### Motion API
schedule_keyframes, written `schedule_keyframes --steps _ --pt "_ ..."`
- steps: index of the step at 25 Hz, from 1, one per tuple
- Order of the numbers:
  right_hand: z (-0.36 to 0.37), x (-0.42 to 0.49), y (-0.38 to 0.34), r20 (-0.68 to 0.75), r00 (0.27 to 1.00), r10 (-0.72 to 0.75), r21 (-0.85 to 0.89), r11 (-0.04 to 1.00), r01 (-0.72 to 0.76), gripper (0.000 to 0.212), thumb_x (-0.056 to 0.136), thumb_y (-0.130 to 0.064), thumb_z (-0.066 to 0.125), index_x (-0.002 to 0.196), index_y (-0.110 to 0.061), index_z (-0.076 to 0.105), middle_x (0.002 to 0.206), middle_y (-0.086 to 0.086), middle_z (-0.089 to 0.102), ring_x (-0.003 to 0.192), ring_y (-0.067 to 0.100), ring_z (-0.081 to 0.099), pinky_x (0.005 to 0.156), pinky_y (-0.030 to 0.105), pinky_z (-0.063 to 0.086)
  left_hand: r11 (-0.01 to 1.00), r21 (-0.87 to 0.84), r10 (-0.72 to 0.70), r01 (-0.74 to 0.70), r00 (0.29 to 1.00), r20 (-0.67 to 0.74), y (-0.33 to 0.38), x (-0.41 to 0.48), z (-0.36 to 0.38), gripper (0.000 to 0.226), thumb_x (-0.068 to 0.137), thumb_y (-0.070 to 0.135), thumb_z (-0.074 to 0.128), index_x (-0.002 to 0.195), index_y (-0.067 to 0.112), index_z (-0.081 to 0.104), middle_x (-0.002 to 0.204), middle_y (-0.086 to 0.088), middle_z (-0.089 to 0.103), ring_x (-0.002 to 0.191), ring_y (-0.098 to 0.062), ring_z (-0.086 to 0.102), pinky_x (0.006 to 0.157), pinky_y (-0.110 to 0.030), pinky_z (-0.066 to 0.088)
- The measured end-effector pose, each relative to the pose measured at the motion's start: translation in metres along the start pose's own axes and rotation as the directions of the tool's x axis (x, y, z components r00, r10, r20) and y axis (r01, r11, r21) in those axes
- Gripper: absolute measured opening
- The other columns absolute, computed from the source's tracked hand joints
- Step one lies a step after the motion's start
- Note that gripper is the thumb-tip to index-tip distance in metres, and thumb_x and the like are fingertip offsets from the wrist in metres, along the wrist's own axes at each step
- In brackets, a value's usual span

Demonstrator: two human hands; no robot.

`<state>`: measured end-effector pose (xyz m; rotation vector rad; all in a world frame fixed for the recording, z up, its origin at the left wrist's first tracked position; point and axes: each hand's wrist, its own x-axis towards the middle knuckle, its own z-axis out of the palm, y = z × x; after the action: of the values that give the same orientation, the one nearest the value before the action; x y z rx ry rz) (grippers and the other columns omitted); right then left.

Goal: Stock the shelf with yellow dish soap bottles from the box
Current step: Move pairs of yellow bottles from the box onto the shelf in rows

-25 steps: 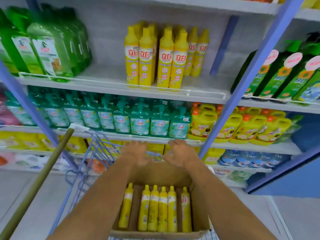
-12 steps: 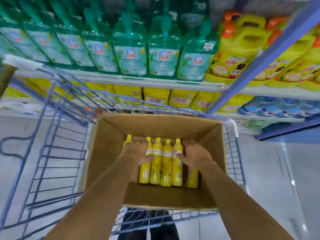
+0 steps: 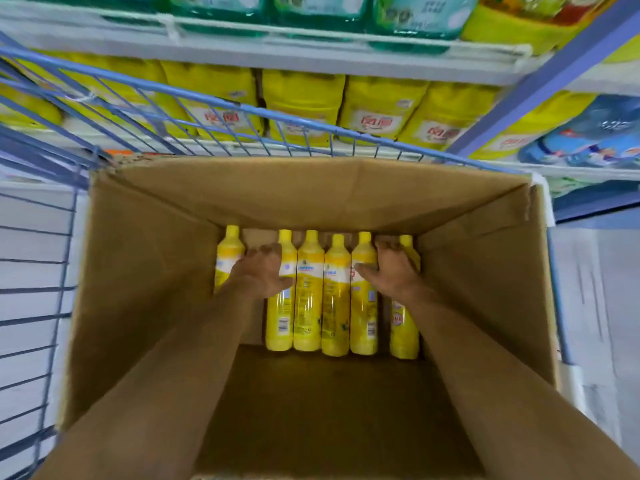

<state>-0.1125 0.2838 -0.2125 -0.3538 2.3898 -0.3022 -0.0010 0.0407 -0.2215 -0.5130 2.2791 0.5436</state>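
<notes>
An open cardboard box (image 3: 145, 271) sits in a blue wire cart (image 3: 242, 107), and six yellow dish soap bottles (image 3: 310, 296) lie flat on its floor with their caps pointing toward the shelving. One lies alone against the left wall, four are packed side by side in the middle, and one lies near the right wall. Both of the person's bare arms reach down into the box. The left hand (image 3: 259, 273) has its fingers curled into the gap left of the second bottle (image 3: 282, 317) and its thumb across it, gripping it. The right hand (image 3: 391, 270) lays its thumb on the fifth bottle (image 3: 363, 306) while its fingers curl over the neck of the rightmost bottle (image 3: 403, 330); which of the two it holds cannot be told. Beyond the cart, a white shelf (image 3: 311, 60) carries teal bottles (image 3: 318, 8). Below it stand yellow refill pouches (image 3: 301, 98), five of them plain and others blurred. A blue upright post (image 3: 554, 74) crosses at the right, with blue packs (image 3: 588, 140) past it.
</notes>
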Motion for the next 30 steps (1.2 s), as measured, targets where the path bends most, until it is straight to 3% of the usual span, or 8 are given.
schedule_keyframes --steps 6,10,14,17,19,23,26,30 --pt "0.027 0.036 0.008 -0.068 0.994 0.089 0.092 0.992 -0.083 0.059 0.081 -0.046 0.078 0.118 -0.003 0.06 0.12 0.021 0.064 0.115 0.038 0.059 0.089 0.04 0.049 0.914 -0.404 -0.099 0.026 0.982 -0.159 -0.009 0.035 0.033 0.071 0.073 0.028 0.082 0.136 0.012 0.054 0.132 -0.014 0.062 0.124 -0.035 0.055 0.103 -0.039 0.046" --pt "0.035 0.042 0.008 -0.098 0.98 0.174 0.267 0.953 -0.142 0.052 0.072 -0.045 0.086 0.102 -0.009 0.063 0.104 0.016 0.068 0.099 0.035 0.064 0.082 0.039 0.052 0.77 -0.633 -0.197 0.083 0.974 -0.112 -0.008 0.039 0.04 0.064 0.065 0.024 0.092 0.12 0.011 0.063 0.111 -0.002 0.068 0.102 -0.022 0.064 0.09 -0.031 0.051" --pt "0.031 0.038 0.005 -0.08 0.986 0.146 0.347 0.932 -0.11 0.061 0.063 -0.052 0.084 0.107 -0.013 0.069 0.104 0.009 0.071 0.101 0.03 0.066 0.086 0.039 0.054 0.73 -0.684 -0.194 0.022 0.965 -0.176 -0.012 0.035 0.04 0.091 0.049 0.046 0.087 0.129 0.014 0.057 0.125 -0.007 0.064 0.113 -0.028 0.064 0.098 -0.043 0.053" --pt "0.011 0.017 -0.009 -0.14 0.988 0.071 0.335 0.942 -0.021 0.073 0.052 -0.063 0.077 0.11 -0.019 0.069 0.102 0.004 0.071 0.098 0.023 0.066 0.081 0.029 0.055 0.685 -0.723 -0.126 -0.087 0.963 -0.236 -0.009 0.012 0.019 0.076 0.056 0.029 0.089 0.123 0.02 0.055 0.112 -0.004 0.068 0.104 -0.024 0.067 0.093 -0.045 0.055" --pt "-0.019 -0.006 -0.031 -0.195 0.981 -0.02 0.313 0.946 0.082 0.057 0.06 -0.047 0.087 0.106 -0.018 0.07 0.099 0.004 0.071 0.091 0.02 0.065 0.07 0.022 0.049 0.705 -0.685 -0.025 -0.182 0.959 -0.281 0.0 -0.007 -0.006 0.075 0.056 0.032 0.087 0.123 0.024 0.054 0.107 -0.002 0.07 0.1 -0.023 0.068 0.09 -0.046 0.056" --pt "-0.095 -0.063 -0.081 -0.301 0.931 -0.209 0.275 0.915 0.294 0.065 0.066 -0.035 0.09 0.123 -0.014 0.069 0.118 0.005 0.068 0.108 0.02 0.061 0.091 0.027 0.045 0.698 -0.632 0.113 -0.337 0.923 -0.369 0.028 -0.065 -0.072 0.078 0.051 0.037 0.085 0.122 0.032 0.052 0.101 0.001 0.07 0.093 -0.02 0.069 0.083 -0.043 0.057" --pt "-0.151 -0.111 -0.111 -0.369 0.894 -0.256 0.304 0.876 0.376 0.057 0.068 -0.034 0.089 0.118 -0.015 0.07 0.112 0.001 0.07 0.103 0.018 0.064 0.091 0.03 0.05 0.655 -0.601 0.19 -0.458 0.87 -0.456 0.061 -0.128 -0.142 0.07 0.055 0.025 0.086 0.118 0.026 0.056 0.098 0.0 0.069 0.077 -0.01 0.064 0.071 -0.032 0.051" --pt "-0.249 -0.187 -0.153 -0.471 0.842 -0.263 0.372 0.806 0.46 0.049 0.075 -0.019 0.089 0.118 -0.007 0.068 0.099 -0.005 0.064 0.094 0.014 0.06 0.085 0.028 0.051 0.577 -0.566 0.264 -0.588 0.791 -0.552 0.095 -0.206 -0.244 0.078 0.054 0.034 0.089 0.122 0.031 0.053 0.114 -0.004 0.069 0.099 -0.025 0.07 0.086 -0.048 0.058"
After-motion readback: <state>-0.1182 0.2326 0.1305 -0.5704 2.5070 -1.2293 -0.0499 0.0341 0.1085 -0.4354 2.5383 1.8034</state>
